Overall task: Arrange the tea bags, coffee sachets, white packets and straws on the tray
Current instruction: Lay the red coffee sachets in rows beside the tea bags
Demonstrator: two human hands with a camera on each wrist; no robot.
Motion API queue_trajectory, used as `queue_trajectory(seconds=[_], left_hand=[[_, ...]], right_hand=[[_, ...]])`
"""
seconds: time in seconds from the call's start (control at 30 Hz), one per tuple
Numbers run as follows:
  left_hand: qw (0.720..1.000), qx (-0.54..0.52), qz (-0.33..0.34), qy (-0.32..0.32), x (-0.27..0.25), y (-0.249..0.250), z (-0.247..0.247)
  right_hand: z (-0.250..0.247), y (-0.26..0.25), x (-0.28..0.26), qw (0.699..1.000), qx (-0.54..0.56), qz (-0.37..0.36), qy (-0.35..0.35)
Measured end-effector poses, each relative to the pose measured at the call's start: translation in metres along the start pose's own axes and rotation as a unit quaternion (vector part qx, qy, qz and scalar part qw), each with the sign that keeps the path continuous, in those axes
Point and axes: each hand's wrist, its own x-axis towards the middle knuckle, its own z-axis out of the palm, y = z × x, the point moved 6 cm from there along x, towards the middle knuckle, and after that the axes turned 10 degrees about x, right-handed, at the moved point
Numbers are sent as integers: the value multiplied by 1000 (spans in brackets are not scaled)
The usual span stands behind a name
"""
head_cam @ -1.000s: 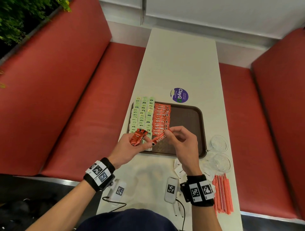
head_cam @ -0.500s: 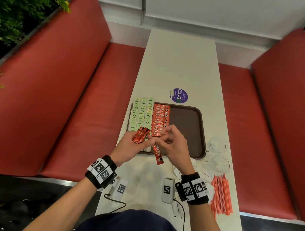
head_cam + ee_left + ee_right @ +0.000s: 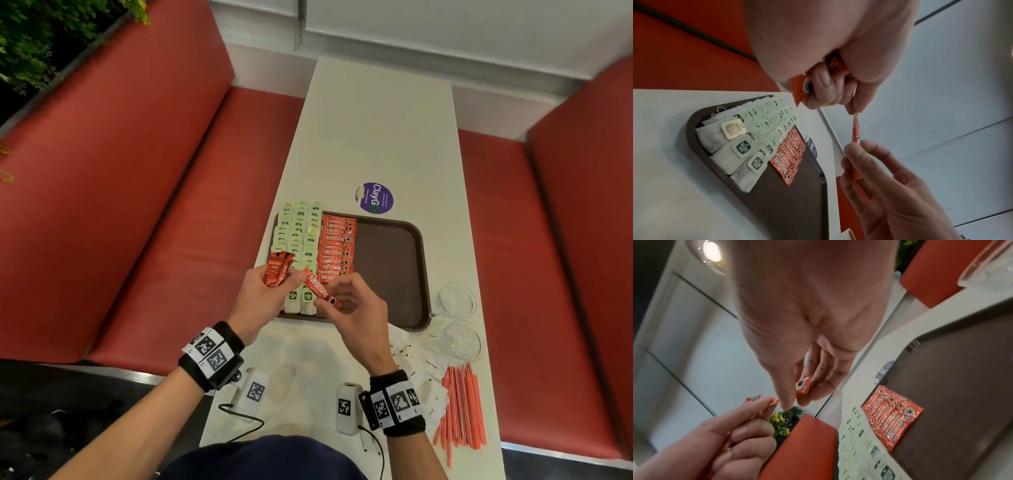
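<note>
A brown tray (image 3: 390,274) carries three rows of green-tagged tea bags (image 3: 298,240) on its left and a column of red coffee sachets (image 3: 337,250) beside them. My left hand (image 3: 287,281) grips a small bundle of red sachets (image 3: 278,274) over the tray's near left corner. One single sachet (image 3: 320,289) lies slantwise between both hands, label up. My right hand (image 3: 334,298) pinches its lower end, and a left fingertip holds its upper end (image 3: 856,129). White packets (image 3: 421,370) and orange straws (image 3: 462,407) lie on the table at the near right.
Two glass cups (image 3: 457,299) stand right of the tray. A purple round sticker (image 3: 374,198) lies beyond it. Two white tagged devices (image 3: 255,390) with cables sit at the table's near edge. Red benches flank the narrow table.
Half a second ago the single sachet hung down from my right hand over the tray's near edge. It has now been lifted and turned slantwise between both hands.
</note>
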Motion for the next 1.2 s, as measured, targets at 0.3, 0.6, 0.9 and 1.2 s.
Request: queue_trajectory(seconds=[0.3,0.6,0.9,1.2], left_hand=[[997,-2,-65,-32,7,-37,4],[992,-55,-95,-57,7,-59,1],[992,-26,-103,-74,-2,-71,3],[991,-53,-107,-67,-1,-72,1]], right_hand=[[-22,5,11,959,-226,-171,-16],[-56,84,68,954,-298,-31,-12],[-28,134,93,948,-309,50,-57],[-31,142,94,952,-299,64,-32]])
